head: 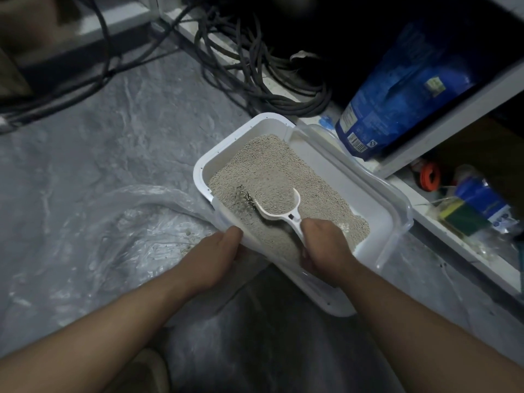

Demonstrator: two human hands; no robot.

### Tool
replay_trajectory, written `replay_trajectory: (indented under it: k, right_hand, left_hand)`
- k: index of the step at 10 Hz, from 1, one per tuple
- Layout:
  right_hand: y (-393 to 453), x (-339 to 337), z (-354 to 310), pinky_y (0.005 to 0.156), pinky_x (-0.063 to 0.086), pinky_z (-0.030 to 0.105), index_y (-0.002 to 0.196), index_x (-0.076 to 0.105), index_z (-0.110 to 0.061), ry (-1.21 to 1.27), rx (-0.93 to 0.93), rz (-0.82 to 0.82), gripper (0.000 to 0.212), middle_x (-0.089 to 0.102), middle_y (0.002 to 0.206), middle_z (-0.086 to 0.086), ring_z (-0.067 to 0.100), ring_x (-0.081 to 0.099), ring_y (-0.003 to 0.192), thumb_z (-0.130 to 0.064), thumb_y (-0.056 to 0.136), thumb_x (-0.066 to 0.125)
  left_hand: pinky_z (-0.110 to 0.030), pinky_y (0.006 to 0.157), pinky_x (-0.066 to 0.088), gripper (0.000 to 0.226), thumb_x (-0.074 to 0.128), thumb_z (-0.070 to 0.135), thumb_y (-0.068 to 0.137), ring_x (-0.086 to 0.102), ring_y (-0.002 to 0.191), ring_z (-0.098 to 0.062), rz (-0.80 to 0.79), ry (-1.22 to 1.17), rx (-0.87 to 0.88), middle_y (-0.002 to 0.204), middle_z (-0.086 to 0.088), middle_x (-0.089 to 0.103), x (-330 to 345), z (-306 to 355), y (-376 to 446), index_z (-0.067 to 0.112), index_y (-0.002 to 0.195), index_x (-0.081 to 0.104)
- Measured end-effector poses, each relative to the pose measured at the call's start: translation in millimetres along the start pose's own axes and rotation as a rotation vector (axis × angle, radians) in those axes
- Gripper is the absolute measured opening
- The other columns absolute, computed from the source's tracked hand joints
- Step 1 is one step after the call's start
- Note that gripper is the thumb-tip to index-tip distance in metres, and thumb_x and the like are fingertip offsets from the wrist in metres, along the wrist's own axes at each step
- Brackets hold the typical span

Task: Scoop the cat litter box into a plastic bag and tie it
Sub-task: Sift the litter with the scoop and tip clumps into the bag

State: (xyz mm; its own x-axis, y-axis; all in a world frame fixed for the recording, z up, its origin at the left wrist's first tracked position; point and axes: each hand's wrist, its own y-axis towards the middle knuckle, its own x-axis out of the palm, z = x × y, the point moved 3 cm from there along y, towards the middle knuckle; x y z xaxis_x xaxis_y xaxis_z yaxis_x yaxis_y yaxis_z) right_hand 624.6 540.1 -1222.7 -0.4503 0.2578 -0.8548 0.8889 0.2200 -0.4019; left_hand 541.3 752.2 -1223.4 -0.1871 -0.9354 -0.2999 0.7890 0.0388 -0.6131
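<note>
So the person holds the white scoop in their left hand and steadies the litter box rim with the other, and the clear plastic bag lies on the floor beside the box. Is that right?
Not quite. The head view shows the right hand gripping the white scoop, while the left hand holds the litter box rim. The rest stands: the clear plastic bag lies on the floor beside the box.

single view, head-worn wide-angle camera. looks forward and steeply down from above, close over both forearms. litter box (pixel 377 199) sits right of centre, grey floor (pixel 119 131) fills left, shelf edge (pixel 453 120) upper right. edges bend.
</note>
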Motion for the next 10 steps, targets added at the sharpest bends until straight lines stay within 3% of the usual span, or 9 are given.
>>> replay_trajectory:
  k: [2,3,7,10]
  right_hand:
    - [-6,-13,4,0.054,0.029,0.028,0.061,0.044,-0.017,0.206,0.175,0.195,0.038,0.048,0.065,-0.004,0.01,0.042,0.062,-0.024,0.098,0.039]
    - [-13,-16,0,0.057,0.032,0.037,0.061,0.049,-0.014,0.341,0.233,0.25,0.039,0.054,0.066,0.002,0.016,0.047,0.064,-0.027,0.097,0.041]
    - [-17,-14,-1,0.06,0.032,0.04,0.063,0.05,-0.01,0.365,0.23,0.295,0.038,0.055,0.066,0.004,0.019,0.047,0.063,-0.027,0.096,0.043]
    - [-21,-15,-2,0.064,0.04,0.039,0.067,0.058,-0.007,0.431,0.243,0.283,0.046,0.063,0.069,0.009,0.025,0.054,0.071,-0.043,0.078,0.031]
  left_hand:
    - [-0.053,0.088,0.054,0.077,0.017,0.062,0.076,0.064,0.092,-0.032,-0.013,0.011,0.074,0.097,-0.013,0.069,1,9,0,0.003,0.102,0.06]
    - [-0.053,0.09,0.053,0.078,0.018,0.063,0.077,0.064,0.092,-0.032,0.001,0.007,0.062,0.096,-0.012,0.07,1,6,3,0.004,0.1,0.062]
    - [-0.053,0.088,0.053,0.08,0.016,0.062,0.077,0.064,0.094,-0.035,0.0,0.015,0.061,0.097,-0.015,0.07,2,5,4,-0.001,0.106,0.058]
    - [-0.053,0.088,0.054,0.085,0.016,0.065,0.073,0.064,0.093,-0.036,0.014,0.012,0.076,0.096,-0.016,0.069,4,5,3,-0.001,0.107,0.058]
